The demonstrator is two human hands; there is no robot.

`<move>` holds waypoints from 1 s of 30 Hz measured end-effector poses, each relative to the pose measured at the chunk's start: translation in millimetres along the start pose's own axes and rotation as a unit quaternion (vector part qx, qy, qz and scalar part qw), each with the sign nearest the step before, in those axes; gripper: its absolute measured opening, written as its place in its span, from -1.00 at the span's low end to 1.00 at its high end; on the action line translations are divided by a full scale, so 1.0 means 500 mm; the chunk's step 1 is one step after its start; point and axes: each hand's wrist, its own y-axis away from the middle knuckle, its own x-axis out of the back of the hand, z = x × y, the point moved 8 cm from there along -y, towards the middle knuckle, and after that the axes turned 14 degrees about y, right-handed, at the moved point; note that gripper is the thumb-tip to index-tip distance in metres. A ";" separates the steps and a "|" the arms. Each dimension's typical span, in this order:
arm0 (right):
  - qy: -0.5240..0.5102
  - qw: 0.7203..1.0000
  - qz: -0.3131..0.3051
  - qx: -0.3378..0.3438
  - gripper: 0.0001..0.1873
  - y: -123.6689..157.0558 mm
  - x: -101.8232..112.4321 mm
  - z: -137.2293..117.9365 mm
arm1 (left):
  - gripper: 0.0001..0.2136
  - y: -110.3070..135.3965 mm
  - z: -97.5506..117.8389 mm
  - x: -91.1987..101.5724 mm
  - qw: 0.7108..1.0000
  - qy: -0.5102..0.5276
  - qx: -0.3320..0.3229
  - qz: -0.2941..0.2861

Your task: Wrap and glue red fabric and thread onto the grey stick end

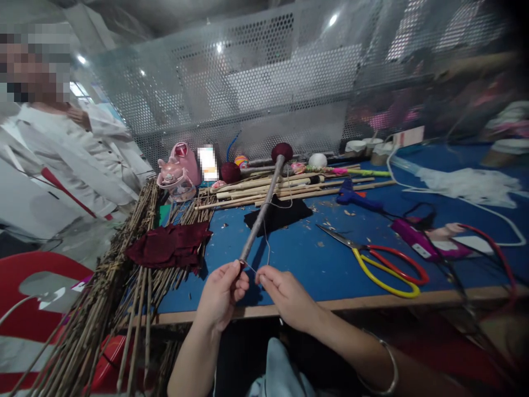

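Note:
My left hand [221, 295] is closed around the near end of a long thin stick [261, 212]. The stick slants up and away over the blue table [306, 259] and carries a dark red fabric ball [281, 151] at its far tip. My right hand [285, 292] pinches a thin thread [266, 245] that runs from the stick's near end and loops up along it. Both hands hover over the table's front edge, almost touching each other.
Yellow and red scissors [380, 262] lie to the right, with a blue glue gun [355, 199] and a purple one [417, 240] beyond. Dark red cloth [169, 245] rests on a pile of sticks [103, 309] at left. A person in white [61, 154] stands at far left.

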 end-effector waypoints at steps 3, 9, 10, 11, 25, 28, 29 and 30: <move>-0.013 0.997 -0.064 -0.034 -0.78 -0.045 -0.024 0.019 | -0.70 0.013 0.008 -0.013 0.999 -0.023 -0.020 -0.012; -0.006 0.976 -0.218 -0.015 -0.78 -0.095 -0.056 -0.010 | -0.69 0.028 0.032 -0.010 0.993 -0.087 -0.080 0.003; 0.040 0.978 -0.205 0.005 -0.78 -0.085 -0.037 -0.020 | -0.68 0.026 0.035 -0.002 0.992 -0.094 -0.084 0.015; 0.094 0.977 -0.190 0.025 -0.79 -0.070 -0.013 -0.029 | -0.67 0.023 0.037 0.007 0.991 -0.099 -0.087 0.027; 0.200 0.978 -0.004 -0.059 -0.50 -0.234 0.199 0.102 | -0.56 0.029 0.053 0.013 0.968 -0.199 -0.144 0.055; 0.169 0.973 -0.153 -0.027 -0.61 -0.281 0.220 0.104 | -0.53 0.036 0.065 0.044 0.960 -0.216 -0.159 0.074; 0.163 0.975 -0.148 -0.036 -0.67 -0.291 0.262 0.108 | -0.51 0.039 0.068 0.060 0.957 -0.219 -0.168 0.087; 0.159 0.978 -0.130 -0.043 -0.66 -0.298 0.313 0.112 | -0.49 0.041 0.068 0.076 0.954 -0.224 -0.174 0.098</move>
